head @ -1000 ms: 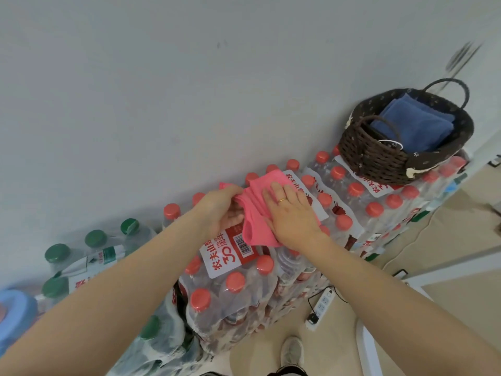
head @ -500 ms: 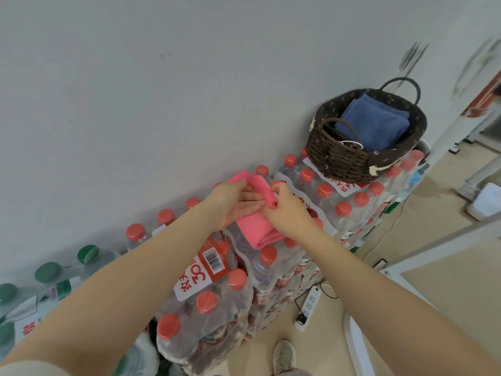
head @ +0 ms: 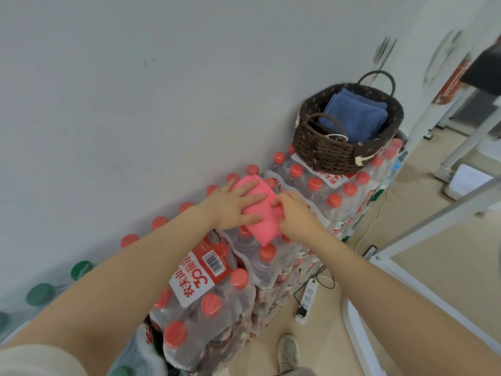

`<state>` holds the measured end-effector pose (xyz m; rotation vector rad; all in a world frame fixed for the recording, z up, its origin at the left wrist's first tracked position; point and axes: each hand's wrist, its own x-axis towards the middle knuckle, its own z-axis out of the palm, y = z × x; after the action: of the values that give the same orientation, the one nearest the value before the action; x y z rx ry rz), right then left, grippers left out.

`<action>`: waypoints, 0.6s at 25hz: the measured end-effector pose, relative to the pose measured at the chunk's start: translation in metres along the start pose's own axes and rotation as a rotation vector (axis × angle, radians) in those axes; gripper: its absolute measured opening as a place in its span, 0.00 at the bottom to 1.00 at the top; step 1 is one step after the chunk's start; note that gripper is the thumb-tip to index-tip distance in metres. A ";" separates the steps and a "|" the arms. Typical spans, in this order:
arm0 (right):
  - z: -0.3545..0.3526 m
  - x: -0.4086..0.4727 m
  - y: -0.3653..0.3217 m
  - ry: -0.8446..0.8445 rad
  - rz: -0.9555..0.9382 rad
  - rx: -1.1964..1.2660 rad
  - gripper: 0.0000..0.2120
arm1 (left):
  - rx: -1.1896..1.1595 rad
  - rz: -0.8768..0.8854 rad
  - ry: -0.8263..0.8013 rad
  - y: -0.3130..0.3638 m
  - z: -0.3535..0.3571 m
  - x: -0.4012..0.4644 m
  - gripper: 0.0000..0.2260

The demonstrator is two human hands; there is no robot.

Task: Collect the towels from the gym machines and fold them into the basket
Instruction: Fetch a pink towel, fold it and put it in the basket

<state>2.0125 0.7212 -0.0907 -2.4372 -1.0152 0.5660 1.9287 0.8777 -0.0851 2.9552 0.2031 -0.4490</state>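
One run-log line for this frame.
pink towel folding on bottle packs | left hand presses | right hand pinches | basket holds blue towel

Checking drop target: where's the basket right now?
In the head view the basket sits upper right, on the red-capped bottle packs against the wall, beyond and to the right of the pink towel; a folded blue towel lies inside.

Two towels: one pink [head: 262, 210], one blue [head: 352, 118]. One basket [head: 325, 150]. Two hands [head: 230, 206] [head: 295, 215]. One power strip [head: 307, 298]. One shoe [head: 290, 351].
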 end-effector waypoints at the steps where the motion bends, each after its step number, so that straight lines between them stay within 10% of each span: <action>1: 0.000 -0.001 -0.001 -0.017 0.000 -0.028 0.20 | -0.026 -0.001 -0.031 -0.003 0.000 0.000 0.29; 8: -0.006 -0.012 0.010 0.072 0.049 0.182 0.19 | 0.033 0.136 0.046 -0.009 0.000 -0.008 0.41; 15: -0.050 0.013 0.033 -0.050 0.108 0.900 0.19 | -0.653 0.095 0.267 -0.013 -0.015 -0.001 0.18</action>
<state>2.0652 0.6977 -0.0700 -1.6744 -0.4717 0.8867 1.9302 0.8930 -0.0722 2.3523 0.1916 0.0343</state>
